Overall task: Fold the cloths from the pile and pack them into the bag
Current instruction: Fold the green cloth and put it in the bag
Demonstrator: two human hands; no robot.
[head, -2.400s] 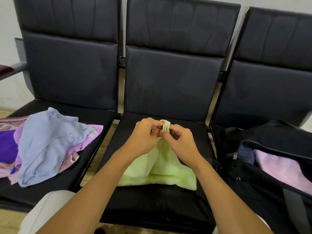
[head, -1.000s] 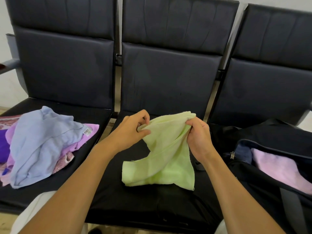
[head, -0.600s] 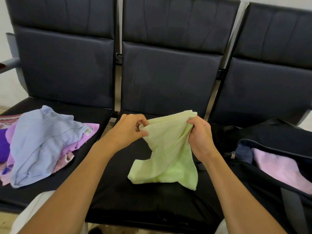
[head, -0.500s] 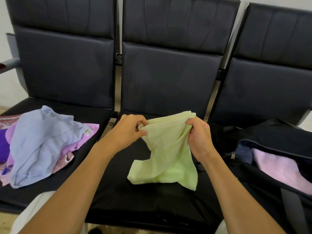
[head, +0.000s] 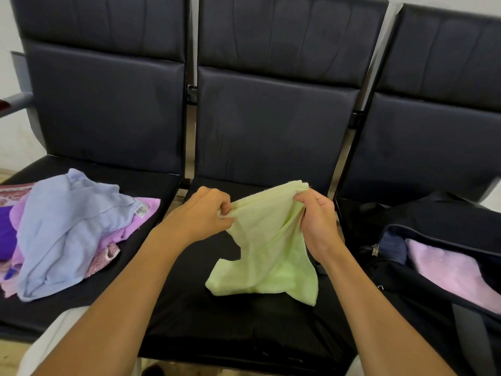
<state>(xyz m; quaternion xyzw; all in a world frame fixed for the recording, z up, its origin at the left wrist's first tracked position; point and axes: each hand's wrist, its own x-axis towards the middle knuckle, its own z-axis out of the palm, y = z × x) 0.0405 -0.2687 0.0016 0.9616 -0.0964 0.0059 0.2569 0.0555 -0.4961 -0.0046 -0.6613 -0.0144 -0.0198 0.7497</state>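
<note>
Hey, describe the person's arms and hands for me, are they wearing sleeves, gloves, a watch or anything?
Both forearms are bare as far as the frame shows: no sleeves reach into view. The left hand and right hand are ungloved, with no visible rings, and neither wrist shows a watch or band. A pale garment shows at the bottom edge, under the left arm.

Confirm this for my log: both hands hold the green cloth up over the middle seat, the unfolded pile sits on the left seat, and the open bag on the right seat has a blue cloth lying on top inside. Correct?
Not quite. In the head view the cloth lying on top inside the bag is pink, not blue. The rest stands: the left hand and right hand hold the green cloth over the middle seat, and the pile sits on the left seat.
</note>
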